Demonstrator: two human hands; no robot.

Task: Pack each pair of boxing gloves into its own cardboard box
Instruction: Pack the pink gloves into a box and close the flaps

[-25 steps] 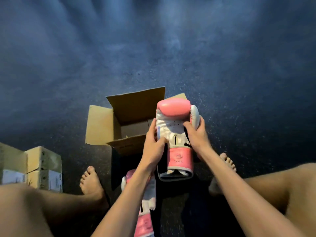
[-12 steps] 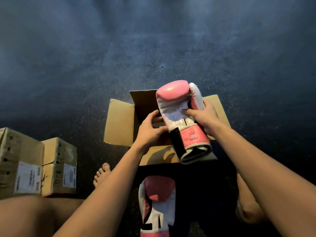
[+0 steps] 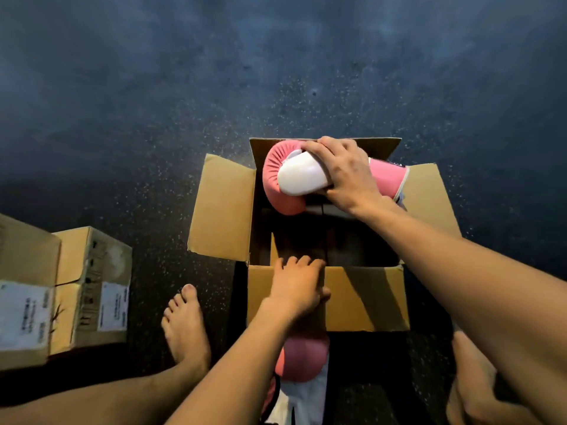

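Risk noted: the pink and white padded boxing glove lies across the far-left corner of the open brown cardboard box, with its cuff over the right flap. Pushed down askew, it could jam on that edge or buckle the flap.

The fingers of my right hand are curled over the glove's top, gripping it. The fingers of my left hand hook over the near wall's rim, thumb outside, steadying the box.

The second pink and white boxing glove lies unpacked on the dark speckled floor, just outside the near wall. Sealed cardboard boxes stand well to the left.
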